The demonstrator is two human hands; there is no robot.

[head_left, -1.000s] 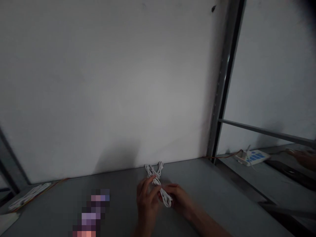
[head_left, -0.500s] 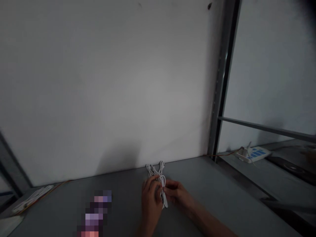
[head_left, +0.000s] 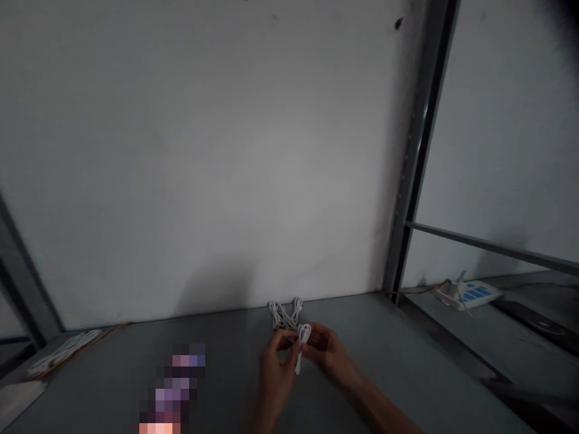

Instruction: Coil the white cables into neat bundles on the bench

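Note:
A white cable [head_left: 304, 332], folded into a narrow looped bundle, is held upright between my two hands above the grey shelf [head_left: 235, 386]. My left hand [head_left: 279, 357] pinches the bundle around its middle from the left. From the right, the fingertips of my right hand [head_left: 326, 354] are closed on the same spot. Loops stick up over the fingers, and a thin end hangs below. Whether a tie is wound round the middle is too small to tell. Just behind my hands, other white cable bundles [head_left: 283, 314] lie against the wall.
More white cables [head_left: 63, 352] lie at the far left beside an orange wire. A blurred-out object [head_left: 178, 386] rests left of my hands. Across the metal post [head_left: 418, 150] at right stand a white power strip [head_left: 474, 294] with blue sockets and a dark flat object [head_left: 536, 322].
The cable bundle has turned between my fingers, its loops now leaning right and its lower end looking narrower. Both hands stay pinched on it. The view has shifted slightly.

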